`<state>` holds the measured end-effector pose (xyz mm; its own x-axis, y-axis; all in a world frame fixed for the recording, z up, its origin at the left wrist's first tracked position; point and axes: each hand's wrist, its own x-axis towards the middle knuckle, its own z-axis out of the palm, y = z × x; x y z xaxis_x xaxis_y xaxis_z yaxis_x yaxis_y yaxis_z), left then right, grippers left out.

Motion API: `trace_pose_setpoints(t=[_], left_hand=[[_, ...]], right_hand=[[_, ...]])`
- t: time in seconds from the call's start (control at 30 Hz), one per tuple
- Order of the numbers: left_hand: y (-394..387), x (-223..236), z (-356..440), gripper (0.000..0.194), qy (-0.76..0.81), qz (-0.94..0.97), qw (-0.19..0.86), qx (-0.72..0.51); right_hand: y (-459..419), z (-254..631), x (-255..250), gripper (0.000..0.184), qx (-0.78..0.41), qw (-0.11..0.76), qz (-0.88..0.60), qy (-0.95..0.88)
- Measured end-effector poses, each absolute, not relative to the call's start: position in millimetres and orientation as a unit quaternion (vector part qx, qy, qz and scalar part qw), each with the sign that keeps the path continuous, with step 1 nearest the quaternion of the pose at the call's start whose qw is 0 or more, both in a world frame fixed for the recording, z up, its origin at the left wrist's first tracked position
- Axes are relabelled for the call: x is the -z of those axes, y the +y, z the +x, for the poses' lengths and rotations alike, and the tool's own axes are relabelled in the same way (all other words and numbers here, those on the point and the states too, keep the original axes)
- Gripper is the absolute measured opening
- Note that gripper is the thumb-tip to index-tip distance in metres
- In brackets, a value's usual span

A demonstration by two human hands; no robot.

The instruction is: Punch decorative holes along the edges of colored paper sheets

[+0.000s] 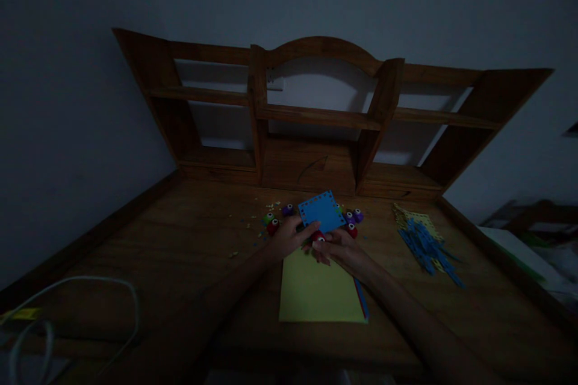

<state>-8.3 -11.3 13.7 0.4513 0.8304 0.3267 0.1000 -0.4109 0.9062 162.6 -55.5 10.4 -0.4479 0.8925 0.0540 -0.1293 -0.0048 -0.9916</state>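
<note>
A blue square of paper (321, 212), with small holes punched along its edges, is held up over the desk. My left hand (289, 237) pinches its near left side, thumb on top. My right hand (347, 250) is closed around a red craft punch (318, 237) at the near corner of the paper. Whether the paper sits inside the punch's slot I cannot tell. Beneath both hands lies a stack of coloured paper, a yellow sheet (320, 292) on top. Around the blue paper stand more punches: a green one (269, 218), red ones (273, 227) and purple ones (357, 215).
Tiny paper bits (262, 233) are scattered left of the punches. To the right lie blue paper strips (427, 246) over a yellow punched piece (427, 221). A wooden shelf unit (316, 114) stands at the back. A white cable (130, 289) loops at the near left.
</note>
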Motion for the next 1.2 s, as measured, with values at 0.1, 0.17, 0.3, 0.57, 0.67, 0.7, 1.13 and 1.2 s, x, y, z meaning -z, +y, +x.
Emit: trace_pose_setpoints(t=[0.1,0.17,0.3,0.57,0.67,0.7,1.13,1.2], left_hand=[[-11.8,-13.8,-7.8,0.034,0.326,0.73,0.416,-0.434],[-12.5,-14.1,-7.5,0.033,0.329,0.729,0.41,-0.438],[-13.4,-13.7,-6.5,0.033,0.338,0.725,0.398,-0.45],[-13.6,-15.7,-6.4,0.033,0.339,0.727,0.388,-0.453],[-13.7,-17.4,-7.7,0.033,0.344,0.725,0.393,-0.45],[-13.6,-17.7,-8.3,0.034,0.345,0.723,0.397,-0.447],[-11.9,-14.5,-9.1,0.039,0.326,0.733,0.432,-0.412],[-10.9,-13.0,-9.2,0.04,0.329,0.736,0.427,-0.409]], right_hand=[[-55.8,159.8,-14.4,0.019,-0.639,0.434,-0.316,-0.552],[-55.9,158.4,-16.3,0.02,-0.643,0.441,-0.31,-0.544],[-55.4,157.6,-17.1,0.027,-0.643,0.444,-0.314,-0.54],[-55.7,157.9,-17.5,0.035,-0.638,0.451,-0.309,-0.543],[-55.5,156.7,-16.2,0.036,-0.641,0.46,-0.307,-0.532],[-55.2,156.3,-15.5,0.037,-0.641,0.464,-0.308,-0.528],[-55.0,159.2,-15.5,0.02,-0.635,0.437,-0.32,-0.551],[-55.3,159.1,-16.3,0.019,-0.639,0.441,-0.315,-0.546]])
